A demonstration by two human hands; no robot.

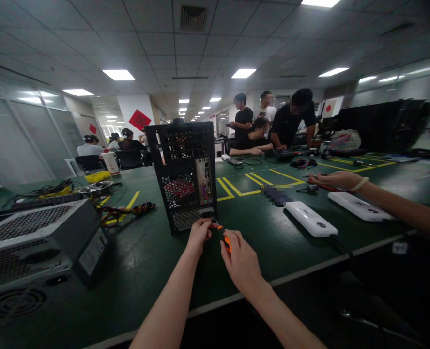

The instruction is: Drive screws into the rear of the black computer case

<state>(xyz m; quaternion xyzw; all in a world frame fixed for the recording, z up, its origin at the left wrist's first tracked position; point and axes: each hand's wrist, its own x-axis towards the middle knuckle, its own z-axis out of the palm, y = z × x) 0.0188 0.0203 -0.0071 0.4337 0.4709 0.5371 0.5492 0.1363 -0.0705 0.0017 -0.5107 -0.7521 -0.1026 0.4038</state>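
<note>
A black computer case (188, 167) stands upright on the green table, its back panel with ports and vents facing me. My right hand (242, 261) is wrapped round a screwdriver (227, 240) with an orange and black handle. The screwdriver's thin shaft points up and left, towards the lower right corner of the case back. There my left hand (199, 235) has its fingers pinched together, close to the screwdriver's tip. Whatever lies between those fingers is too small to make out.
Metal power supply units (44, 247) sit at the left, near bundled cables (128, 211). White power banks (311, 219) lie to the right. Another person's arm (378, 194) reaches in from the right edge. Yellow tape lines mark the table. Several people are farther back.
</note>
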